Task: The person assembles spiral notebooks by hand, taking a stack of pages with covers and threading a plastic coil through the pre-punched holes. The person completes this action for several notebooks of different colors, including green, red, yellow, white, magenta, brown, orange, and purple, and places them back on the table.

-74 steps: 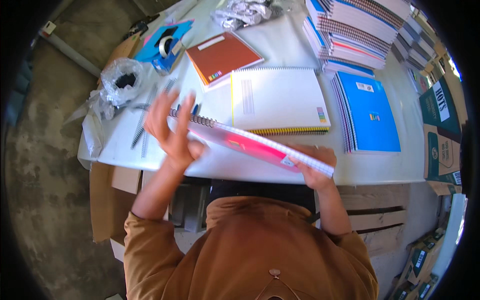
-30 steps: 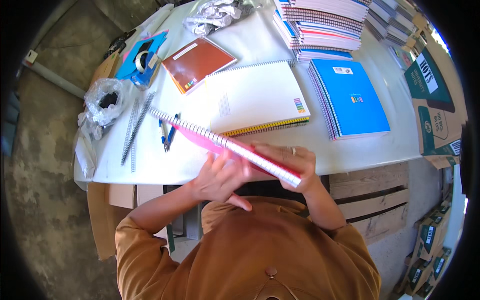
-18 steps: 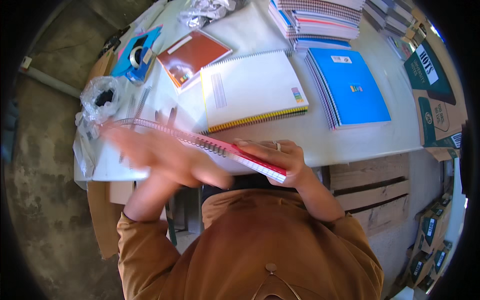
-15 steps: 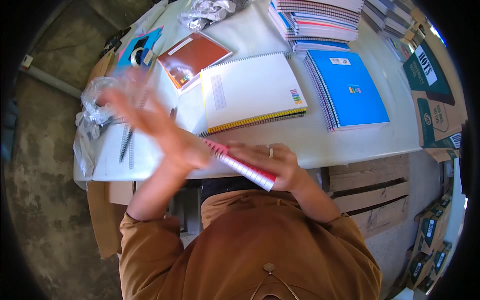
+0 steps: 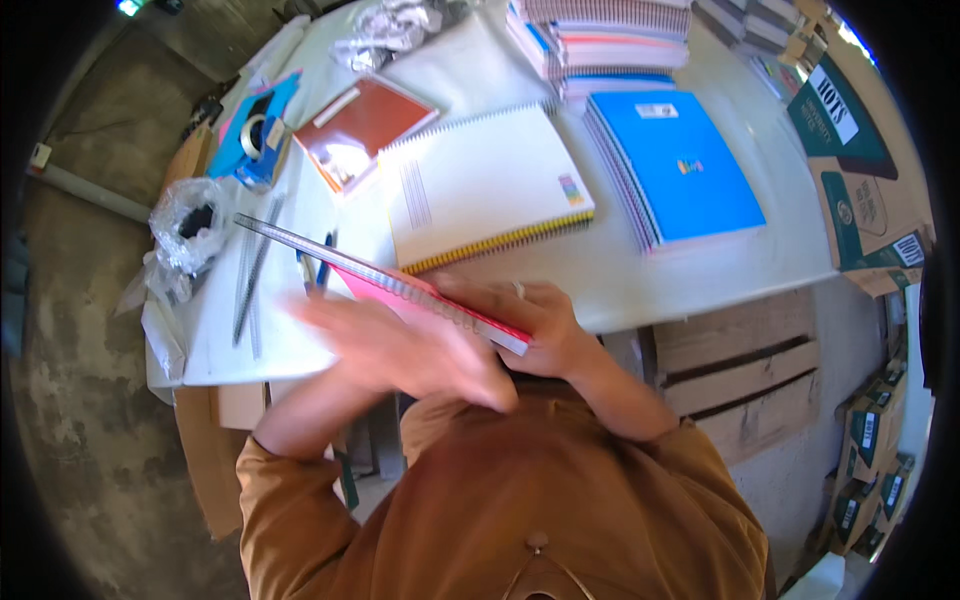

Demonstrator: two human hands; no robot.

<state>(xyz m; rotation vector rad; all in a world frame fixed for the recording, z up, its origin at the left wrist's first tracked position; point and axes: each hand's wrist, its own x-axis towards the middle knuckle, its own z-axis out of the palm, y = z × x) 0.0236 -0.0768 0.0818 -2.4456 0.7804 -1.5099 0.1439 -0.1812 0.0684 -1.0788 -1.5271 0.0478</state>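
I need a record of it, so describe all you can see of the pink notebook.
The pink notebook shows nearly edge-on, slanting down to the right in the picture, above the table's near edge. Its cover is pink, redder towards the right end, where white page edges show. A grey coil, metallic-looking, runs along its upper edge. The right hand grips the right end. The blurred left hand covers part of the cover; contact is unclear.

It's a wkshop, w/ stacked spiral nbks, loose wire coils & cardbd boxes.
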